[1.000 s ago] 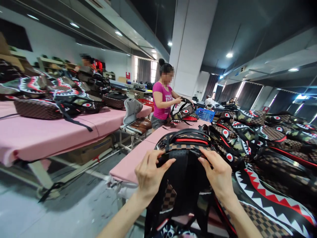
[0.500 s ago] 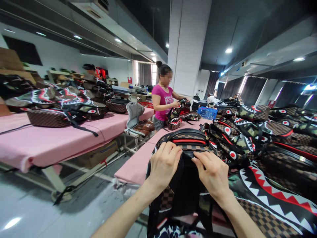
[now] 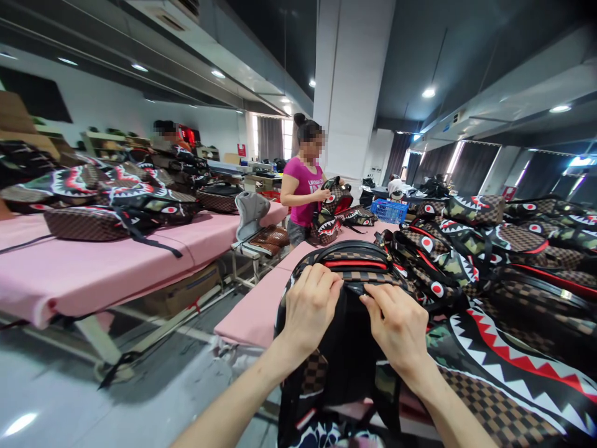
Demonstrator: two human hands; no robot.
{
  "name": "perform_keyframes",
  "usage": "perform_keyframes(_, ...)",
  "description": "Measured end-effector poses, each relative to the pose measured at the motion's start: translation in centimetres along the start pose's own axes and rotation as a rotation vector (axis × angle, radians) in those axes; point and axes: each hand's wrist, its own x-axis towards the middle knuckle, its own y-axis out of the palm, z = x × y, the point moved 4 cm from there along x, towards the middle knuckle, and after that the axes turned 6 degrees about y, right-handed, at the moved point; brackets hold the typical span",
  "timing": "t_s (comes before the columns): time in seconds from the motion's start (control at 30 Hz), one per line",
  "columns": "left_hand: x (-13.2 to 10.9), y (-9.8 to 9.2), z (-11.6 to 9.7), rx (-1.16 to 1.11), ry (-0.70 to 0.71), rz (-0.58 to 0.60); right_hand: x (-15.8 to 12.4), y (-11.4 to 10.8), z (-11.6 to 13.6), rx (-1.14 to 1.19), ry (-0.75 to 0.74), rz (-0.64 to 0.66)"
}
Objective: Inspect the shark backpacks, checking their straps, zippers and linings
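Observation:
A black and brown checkered backpack (image 3: 345,354) with a red stripe stands upright at the near end of the pink table (image 3: 252,311), its black back panel facing me. My left hand (image 3: 310,305) is closed on the top edge of that backpack, fingers curled over it. My right hand (image 3: 396,323) pinches the same top edge just to the right, thumb and forefinger pressed together. Both hands almost touch each other.
Several shark-mouth backpacks (image 3: 471,261) are piled along the right of the table. A person in a pink shirt (image 3: 303,186) handles a bag at the far end beside a blue basket (image 3: 389,213). Another pink table (image 3: 93,261) with bags stands left, across a grey aisle.
My hands came together on the backpack's top edge: the left one moved right and closed, the right one shifted inward into a pinch. The distant person lifted a bag.

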Motion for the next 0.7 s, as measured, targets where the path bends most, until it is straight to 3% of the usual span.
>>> perform_keyframes(0.4, 0.0, 0.4, -0.3, -0.096, -0.021, -0.026, 0.3, 0.1, 1.1, -0.102, -0.026, 0.007)
perform_keyframes(0.5, -0.2, -1.0, 1.1, -0.383, -0.177, -0.015, 0.4, 0.1, 0.2, 0.117, 0.059, 0.061)
perform_keyframes(0.6, -2.1, -3.2, 3.9, -0.736, -0.437, -0.059, 0.2, 0.2, -1.8, 0.47, 0.189, 0.142)
perform_keyframes(0.7, -5.4, -3.9, 5.8, -0.826, -0.726, -0.008, -1.1, 0.3, -4.9, 0.686, 0.394, 0.06)
